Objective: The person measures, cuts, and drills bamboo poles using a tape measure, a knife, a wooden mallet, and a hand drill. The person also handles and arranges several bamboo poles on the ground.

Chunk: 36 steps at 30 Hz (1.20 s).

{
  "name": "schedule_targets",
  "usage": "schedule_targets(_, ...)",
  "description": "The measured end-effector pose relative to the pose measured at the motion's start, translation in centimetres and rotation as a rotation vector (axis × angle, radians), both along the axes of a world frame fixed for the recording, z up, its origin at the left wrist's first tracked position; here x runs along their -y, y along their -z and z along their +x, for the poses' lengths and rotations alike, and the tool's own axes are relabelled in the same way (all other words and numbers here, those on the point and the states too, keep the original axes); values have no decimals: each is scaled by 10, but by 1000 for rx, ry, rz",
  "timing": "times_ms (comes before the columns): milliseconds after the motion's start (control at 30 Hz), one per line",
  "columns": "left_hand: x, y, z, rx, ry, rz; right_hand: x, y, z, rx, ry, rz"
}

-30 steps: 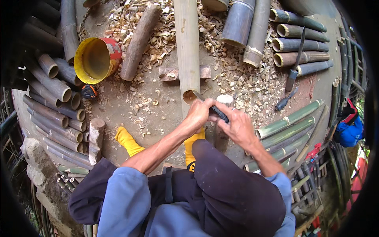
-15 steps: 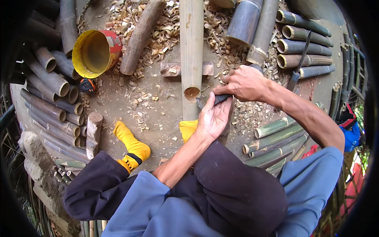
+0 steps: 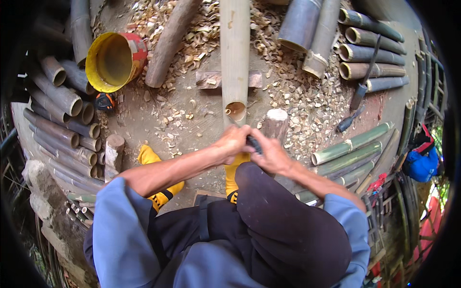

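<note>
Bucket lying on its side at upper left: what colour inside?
Yellow inside, with a red outer wall; the bucket shows plainly in the head view.

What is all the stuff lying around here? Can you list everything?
Peeled bamboo pole: one, pale tan, centre, cut end near the hands.
Bucket: one, yellow inside, red outside, on its side, upper left.
Log: one, brown, beside the bucket.
Bamboo tubes: many, grey-brown, stacked left; more upper right.
Green bamboo poles: several, right.
Wood stump: one, by the right hand.
Wood chips: many, pale, on the ground.
Dark tool: one, between both hands.
Boots: two, yellow.
Left hand: on the tool.
Right hand: on the tool.
</note>
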<state>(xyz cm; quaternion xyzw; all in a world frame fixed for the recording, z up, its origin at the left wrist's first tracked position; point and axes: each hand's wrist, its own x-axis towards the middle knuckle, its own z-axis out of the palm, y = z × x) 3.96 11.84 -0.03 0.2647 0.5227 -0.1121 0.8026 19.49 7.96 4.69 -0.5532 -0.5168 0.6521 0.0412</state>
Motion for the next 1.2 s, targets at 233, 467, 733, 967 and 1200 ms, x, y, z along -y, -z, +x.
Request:
schedule_targets(233,-45,-48,-38,-2,-220,119,50,8,-4,188,378,391)
schedule_targets(467,-116,1,-90,-806,242,1642,20,58,142,950,699,487)
schedule_targets(733,-133,28,-121,-1030,363,1319,1,62,120,1118,608,631)
schedule_targets(967,-47,-70,-54,157,-656,679,-3,3,-3,-332,701,51)
schedule_targets(1200,-49,-54,-47,389,-767,503,26,-48,-74,-640,803,-93)
